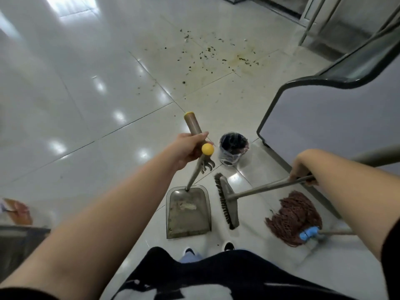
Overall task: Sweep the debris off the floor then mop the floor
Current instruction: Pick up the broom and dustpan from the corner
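My left hand [187, 147] grips the upright brown handle of a grey dustpan [187, 213], whose pan hangs just in front of my feet. My right hand [303, 167] holds the thin metal handle of a grey broom [227, 202]; its bristled head stands beside the dustpan on the right. A brown string mop [292, 217] with a blue collar lies on the floor at the lower right. Dark debris [207, 53] and a yellowish stain are scattered over the white tiles farther ahead.
A small bin lined with a black bag [232, 148] stands just beyond the dustpan. An escalator handrail [324, 79] and its side panel rise on the right. Glossy tiled floor [75, 94] stretches out to the left. Orange packaging [17, 210] lies at the left edge.
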The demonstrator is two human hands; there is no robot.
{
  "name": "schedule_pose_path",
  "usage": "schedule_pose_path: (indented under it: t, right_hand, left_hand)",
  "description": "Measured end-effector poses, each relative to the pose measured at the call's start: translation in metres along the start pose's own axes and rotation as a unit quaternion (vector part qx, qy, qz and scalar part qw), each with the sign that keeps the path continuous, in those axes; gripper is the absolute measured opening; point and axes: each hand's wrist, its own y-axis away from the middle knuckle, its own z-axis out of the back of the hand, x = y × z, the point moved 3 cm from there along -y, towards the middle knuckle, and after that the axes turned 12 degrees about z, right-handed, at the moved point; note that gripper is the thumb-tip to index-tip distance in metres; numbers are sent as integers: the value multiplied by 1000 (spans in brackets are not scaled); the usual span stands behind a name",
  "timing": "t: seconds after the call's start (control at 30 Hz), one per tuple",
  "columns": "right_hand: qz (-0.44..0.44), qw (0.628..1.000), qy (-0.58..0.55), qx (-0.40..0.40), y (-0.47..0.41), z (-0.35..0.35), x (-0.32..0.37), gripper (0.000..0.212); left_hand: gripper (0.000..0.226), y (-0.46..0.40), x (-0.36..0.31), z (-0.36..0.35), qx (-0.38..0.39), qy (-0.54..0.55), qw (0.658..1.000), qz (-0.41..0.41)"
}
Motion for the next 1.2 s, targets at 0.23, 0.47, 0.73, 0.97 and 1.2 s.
schedule_pose_path:
  t: [0.23, 0.47, 0.73, 0.97, 1.2]
  right_hand:
    - [30, 996, 81, -6, -24, 13, 35, 44]
    - [63, 996, -59, 14, -50, -17, 18, 44]
    - [54, 972, -186, 131, -100, -99, -14, 48]
    - [19, 956, -254, 146, -109, -130, 0, 46]
    - [61, 941, -310, 120, -103, -138, 23, 47]
  left_hand:
    - [9, 22, 13, 37, -21, 198, 979, -36]
    - [8, 34, 15, 63, -43, 364, 930, -33]
    - [5, 20, 39, 64, -82, 427, 900, -31]
    - [28, 30, 61, 118, -299, 213, 927, 79]
    - [49, 41, 96, 146, -363, 137, 914, 117]
